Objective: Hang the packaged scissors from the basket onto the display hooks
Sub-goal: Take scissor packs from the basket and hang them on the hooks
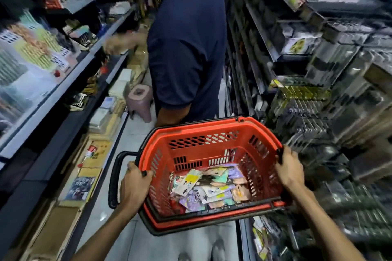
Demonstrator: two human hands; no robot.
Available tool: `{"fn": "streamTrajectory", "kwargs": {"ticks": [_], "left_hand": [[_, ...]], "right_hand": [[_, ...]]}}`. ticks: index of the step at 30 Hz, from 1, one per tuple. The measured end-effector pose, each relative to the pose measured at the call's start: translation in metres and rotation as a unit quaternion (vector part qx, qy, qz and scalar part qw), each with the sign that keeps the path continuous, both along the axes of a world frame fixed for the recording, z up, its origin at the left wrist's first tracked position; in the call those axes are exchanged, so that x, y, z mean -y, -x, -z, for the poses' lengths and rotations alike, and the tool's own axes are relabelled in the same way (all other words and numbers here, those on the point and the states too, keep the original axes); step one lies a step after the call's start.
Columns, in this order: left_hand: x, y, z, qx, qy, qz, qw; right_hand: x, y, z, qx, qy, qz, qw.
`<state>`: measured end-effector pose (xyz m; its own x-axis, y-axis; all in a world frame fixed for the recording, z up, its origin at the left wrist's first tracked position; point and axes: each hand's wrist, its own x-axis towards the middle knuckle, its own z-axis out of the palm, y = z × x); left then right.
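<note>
So the packaged scissors (212,188) are heaped loose in the bottom of the red basket (203,142), toward its near wall, with none taken out yet. From the pile, the left hand (133,184) is found at about 9 o'clock and the right hand (289,167) at about 3 o'clock. Both are up on the rim above the packs, so nothing in there is being touched. The hands are kept well apart, each clamped over its own side of the rim.

It's probably held that way so the load is carried level through a tight aisle. The black handle (115,176) is left flopped out at 9 o'clock, unused. At 12 o'clock the way is blocked by a person in a navy shirt (186,38), with a pink stool (140,99) at 11. Racks of hanging stock (307,116) are seen at 2 o'clock. Whether those are the display hooks can't be told, it's too blurry.
</note>
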<state>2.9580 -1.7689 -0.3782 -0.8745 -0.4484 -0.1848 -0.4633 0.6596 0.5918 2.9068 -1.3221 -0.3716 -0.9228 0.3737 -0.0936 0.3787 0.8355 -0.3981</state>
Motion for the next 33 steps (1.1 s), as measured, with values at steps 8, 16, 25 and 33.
{"fn": "streamTrajectory", "kwargs": {"ticks": [8, 16, 25, 33], "left_hand": [[-0.020, 0.023, 0.029, -0.016, -0.021, -0.056, 0.998], [-0.037, 0.047, 0.022, -0.010, -0.002, -0.087, 0.996], [-0.034, 0.096, 0.016, -0.012, -0.005, -0.072, 0.997], [-0.028, 0.156, 0.013, -0.032, -0.014, -0.043, 0.998]], "right_hand": [[-0.012, 0.073, 0.024, -0.044, 0.040, -0.042, 0.997], [-0.019, 0.115, 0.034, -0.037, 0.056, -0.065, 0.996], [-0.019, 0.160, 0.033, -0.036, 0.032, -0.058, 0.997], [-0.018, 0.198, 0.023, -0.037, 0.012, -0.034, 0.999]]}}
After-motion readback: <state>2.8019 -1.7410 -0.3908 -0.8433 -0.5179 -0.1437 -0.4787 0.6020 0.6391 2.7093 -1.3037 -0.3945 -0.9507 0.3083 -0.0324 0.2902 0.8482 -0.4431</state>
